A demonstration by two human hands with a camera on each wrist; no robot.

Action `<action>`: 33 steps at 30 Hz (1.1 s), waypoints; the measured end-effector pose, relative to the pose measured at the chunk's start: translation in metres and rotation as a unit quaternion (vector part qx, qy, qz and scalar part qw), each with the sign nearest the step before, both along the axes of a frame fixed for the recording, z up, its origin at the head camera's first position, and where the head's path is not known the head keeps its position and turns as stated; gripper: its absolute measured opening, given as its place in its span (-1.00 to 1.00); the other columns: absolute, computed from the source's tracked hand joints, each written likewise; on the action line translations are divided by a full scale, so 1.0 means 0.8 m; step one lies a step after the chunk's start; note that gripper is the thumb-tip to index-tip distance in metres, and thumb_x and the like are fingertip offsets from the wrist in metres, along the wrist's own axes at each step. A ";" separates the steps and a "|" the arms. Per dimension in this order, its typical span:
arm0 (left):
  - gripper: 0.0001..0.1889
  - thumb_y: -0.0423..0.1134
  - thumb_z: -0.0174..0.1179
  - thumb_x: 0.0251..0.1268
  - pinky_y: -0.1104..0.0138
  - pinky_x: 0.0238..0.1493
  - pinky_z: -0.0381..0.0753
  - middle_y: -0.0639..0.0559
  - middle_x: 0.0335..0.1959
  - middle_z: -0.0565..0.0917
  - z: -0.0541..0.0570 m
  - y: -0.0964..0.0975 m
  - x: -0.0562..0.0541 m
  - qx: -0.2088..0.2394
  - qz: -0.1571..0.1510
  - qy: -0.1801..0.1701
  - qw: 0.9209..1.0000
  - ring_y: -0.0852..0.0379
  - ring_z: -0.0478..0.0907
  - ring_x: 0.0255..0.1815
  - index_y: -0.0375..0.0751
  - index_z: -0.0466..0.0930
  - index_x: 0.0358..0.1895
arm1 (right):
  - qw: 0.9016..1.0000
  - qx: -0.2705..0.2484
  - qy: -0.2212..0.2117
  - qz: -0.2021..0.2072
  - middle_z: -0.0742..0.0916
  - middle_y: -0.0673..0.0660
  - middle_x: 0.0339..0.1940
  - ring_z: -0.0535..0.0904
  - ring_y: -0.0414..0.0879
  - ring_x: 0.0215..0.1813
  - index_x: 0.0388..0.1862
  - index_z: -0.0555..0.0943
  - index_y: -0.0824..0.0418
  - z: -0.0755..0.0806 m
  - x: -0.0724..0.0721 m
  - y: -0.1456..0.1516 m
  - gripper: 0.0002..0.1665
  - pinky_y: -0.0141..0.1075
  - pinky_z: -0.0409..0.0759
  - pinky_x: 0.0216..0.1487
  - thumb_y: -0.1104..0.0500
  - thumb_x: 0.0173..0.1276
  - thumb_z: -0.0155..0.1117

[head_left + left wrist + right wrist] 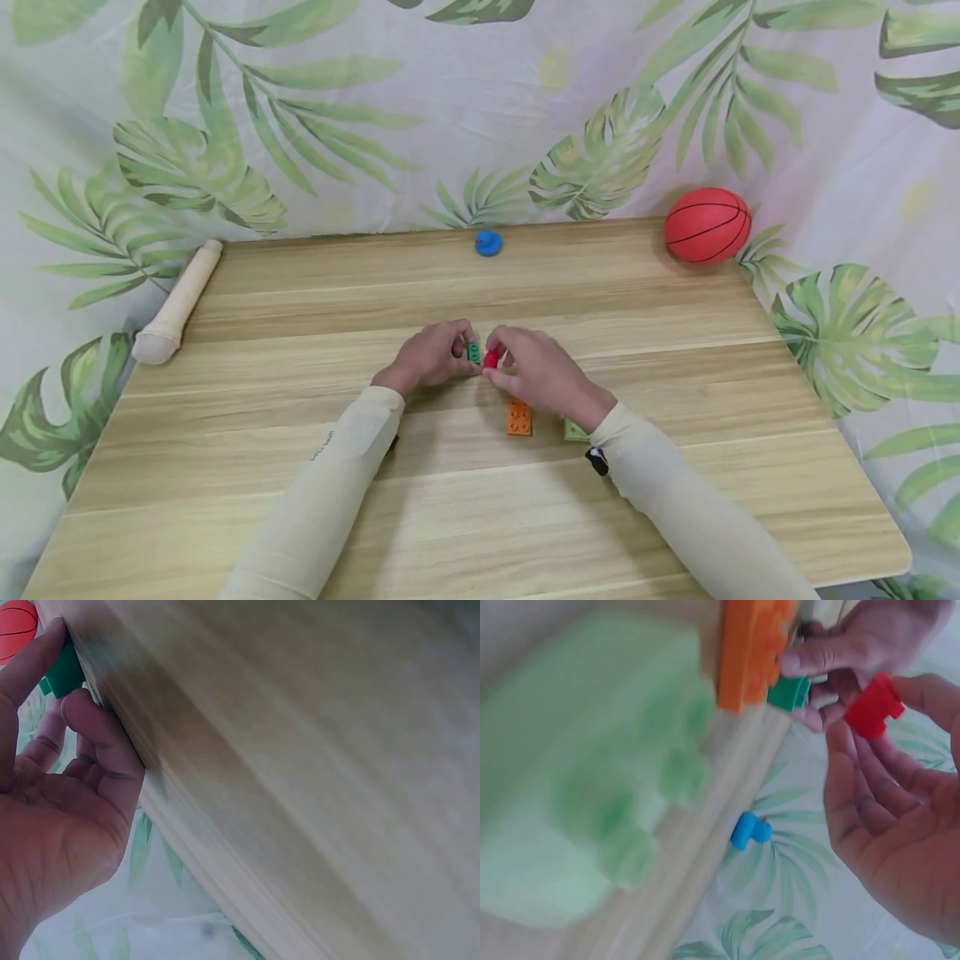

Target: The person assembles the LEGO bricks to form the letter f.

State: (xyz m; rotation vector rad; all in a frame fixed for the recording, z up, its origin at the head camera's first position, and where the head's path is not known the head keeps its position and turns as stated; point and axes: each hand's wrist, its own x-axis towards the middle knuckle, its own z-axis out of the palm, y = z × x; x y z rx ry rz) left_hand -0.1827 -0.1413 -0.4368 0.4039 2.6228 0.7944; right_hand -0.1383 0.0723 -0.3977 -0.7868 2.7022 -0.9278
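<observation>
Near the middle of the table, my left hand (432, 357) pinches a small green toy brick (473, 352) between thumb and fingers. Close beside it on the right, my right hand (542, 372) holds a red toy brick (491, 359) by the fingertips. In the right wrist view the red brick (874, 706) is raised off the table, its studs facing away from the palm, and a gap parts it from the green brick (788, 693). An orange brick (519, 417) lies studs up just below the right hand. A light green brick (575, 430) is partly hidden by the right wrist.
At the table's back edge sits a blue toy duck (488, 243). A red ball (707, 225) rests at the back right corner. Along the left edge lies a beige microphone-shaped object (178, 302). Leaf-patterned cloth (480, 108) hangs behind the wooden table (315, 292).
</observation>
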 end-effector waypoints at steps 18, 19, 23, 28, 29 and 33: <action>-0.66 -0.13 0.58 0.29 0.24 -0.16 0.46 -0.02 -0.27 0.61 -0.002 -0.003 0.000 0.022 0.002 0.004 1.000 0.04 0.51 -0.24 -0.10 0.59 -0.09 | 0.997 0.024 0.075 0.004 0.79 0.12 0.01 0.68 0.00 -0.08 0.13 0.73 0.16 -0.035 -0.036 -0.029 -0.66 -0.16 0.71 -0.01 0.12 0.45 0.54; -0.66 -0.13 0.58 0.28 0.25 -0.16 0.46 -0.02 -0.28 0.61 -0.002 -0.003 0.001 0.022 0.002 0.004 1.000 0.04 0.50 -0.25 -0.10 0.59 -0.10 | 0.997 0.022 0.076 0.003 0.79 0.13 0.00 0.69 0.02 -0.08 0.12 0.74 0.16 -0.035 -0.036 -0.030 -0.66 -0.15 0.71 -0.01 0.12 0.44 0.55; -0.66 -0.14 0.59 0.27 0.27 -0.20 0.45 0.00 -0.30 0.60 -0.002 -0.003 0.001 0.024 -0.003 0.009 1.000 0.07 0.49 -0.27 -0.10 0.59 -0.11 | 0.998 0.014 0.064 0.001 0.80 0.13 -0.01 0.73 0.05 -0.04 0.05 0.75 0.16 -0.034 -0.040 -0.034 -0.73 -0.11 0.72 0.03 0.12 0.44 0.55; -0.67 -0.15 0.59 0.27 0.30 -0.22 0.44 0.01 -0.31 0.62 -0.003 -0.003 0.001 0.031 -0.010 0.016 0.999 0.09 0.50 -0.28 -0.11 0.61 -0.09 | 0.999 0.002 0.032 -0.016 0.81 0.09 -0.04 0.75 -0.01 -0.04 -0.05 0.79 0.14 -0.033 -0.044 -0.036 -0.79 -0.14 0.73 0.03 0.14 0.40 0.57; -0.67 -0.15 0.59 0.27 0.30 -0.22 0.44 0.01 -0.31 0.62 -0.003 -0.002 0.001 0.031 -0.010 0.016 0.999 0.10 0.50 -0.28 -0.10 0.61 -0.09 | 0.999 -0.001 0.028 -0.019 0.82 0.08 -0.04 0.75 -0.02 -0.03 -0.05 0.79 0.13 -0.033 -0.044 -0.036 -0.79 -0.14 0.73 0.04 0.14 0.39 0.58; -0.67 -0.15 0.60 0.26 0.29 -0.22 0.43 0.01 -0.31 0.61 -0.002 -0.002 0.001 0.026 -0.003 0.014 1.000 0.09 0.49 -0.28 -0.09 0.60 -0.12 | 0.999 -0.007 0.029 -0.017 0.84 0.08 -0.03 0.75 -0.02 0.00 0.03 0.81 0.14 -0.030 -0.045 -0.034 -0.71 -0.13 0.73 0.09 0.16 0.35 0.61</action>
